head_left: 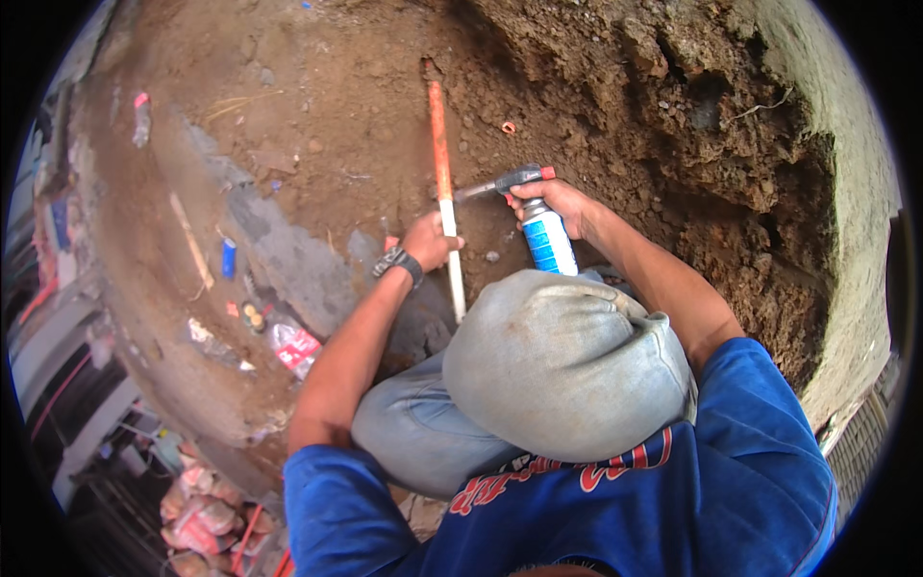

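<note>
Bent knees in grey trousers (567,365) fill the foreground; beyond, the left hand (430,240) grips a white-orange pipe (443,183) lying on dirt, the right hand (556,204) clasps a torch canister (548,240), nozzle seemingly touching the pipe. Best: keep the nozzle steady there.

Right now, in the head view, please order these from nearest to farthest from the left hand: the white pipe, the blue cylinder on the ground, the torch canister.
From the left hand:
1. White pipe, gripped in it.
2. Torch canister, to its right, in the right hand.
3. Blue cylinder, far left on the soil.
</note>
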A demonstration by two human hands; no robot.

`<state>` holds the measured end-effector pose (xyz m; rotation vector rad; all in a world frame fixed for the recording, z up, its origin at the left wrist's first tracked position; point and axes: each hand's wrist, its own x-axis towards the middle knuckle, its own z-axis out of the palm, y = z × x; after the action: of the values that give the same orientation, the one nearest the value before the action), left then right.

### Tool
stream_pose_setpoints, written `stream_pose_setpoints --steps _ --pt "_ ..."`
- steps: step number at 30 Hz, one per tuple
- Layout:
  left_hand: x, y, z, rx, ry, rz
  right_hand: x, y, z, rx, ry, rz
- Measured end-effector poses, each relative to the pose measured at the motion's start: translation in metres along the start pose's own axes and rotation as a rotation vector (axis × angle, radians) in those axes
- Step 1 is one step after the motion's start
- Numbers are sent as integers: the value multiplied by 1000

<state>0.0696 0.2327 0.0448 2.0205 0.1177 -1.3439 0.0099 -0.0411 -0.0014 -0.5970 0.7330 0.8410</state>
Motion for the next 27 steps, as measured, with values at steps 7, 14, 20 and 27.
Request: stream_pose_setpoints --steps 7,14,20,27 --pt "-3 4 0 9 1 -8 4 4 1 99 -10 -34" --pt "1 -1 -1 0 -12 -3 2 0 -3 64 43 -61" --pt "5 -6 -1 -8 -13 0 5 0 6 69 35 -63" --pt "1 -2 -2 -16 -21 -13 2 -9 16 81 38 -93"
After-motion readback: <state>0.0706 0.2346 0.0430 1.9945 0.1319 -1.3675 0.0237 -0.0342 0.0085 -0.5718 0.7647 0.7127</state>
